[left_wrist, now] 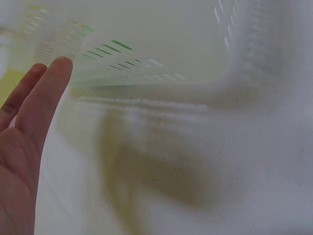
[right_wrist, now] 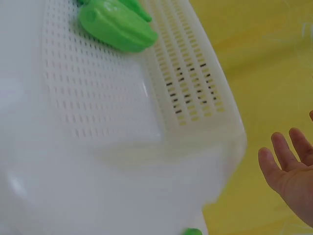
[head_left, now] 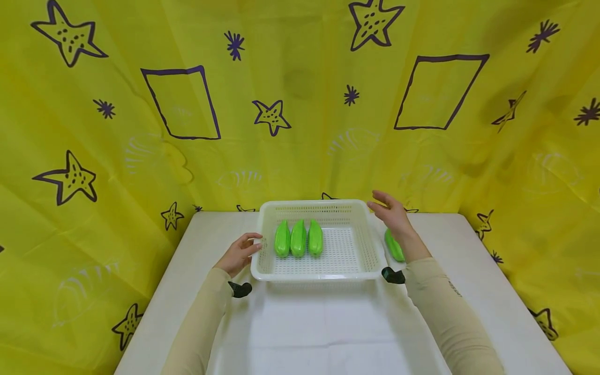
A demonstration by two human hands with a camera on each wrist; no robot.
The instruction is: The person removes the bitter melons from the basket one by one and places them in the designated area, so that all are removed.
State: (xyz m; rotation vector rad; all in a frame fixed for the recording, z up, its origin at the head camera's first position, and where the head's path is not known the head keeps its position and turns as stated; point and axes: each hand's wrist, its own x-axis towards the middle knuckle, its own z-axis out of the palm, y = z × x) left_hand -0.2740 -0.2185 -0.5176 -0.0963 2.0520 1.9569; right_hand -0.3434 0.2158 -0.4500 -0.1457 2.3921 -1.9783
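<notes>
A white perforated plastic basket [head_left: 323, 276] sits in front of me, with three glossy green ridged vegetables [head_left: 298, 238] side by side in its left half; their exact kind is unclear. At the basket's left rim is my left hand [head_left: 239, 253], its fairly straight fingertips at the outer wall. The left wrist view shows these fingers [left_wrist: 39, 107] extended beside the slotted wall. My right hand [head_left: 392, 214] hovers by the back right corner, fingers spread and holding nothing. Right of the basket, another green vegetable [head_left: 395, 246] lies partly hidden behind the right forearm.
A white-covered table [head_left: 323, 333] extends under and in front of the basket. Yellow curtains [head_left: 304, 156] with dark star drawings enclose the back and both sides. A dark strap piece [head_left: 394, 275] sticks out from the right wrist, close to the basket's front right corner.
</notes>
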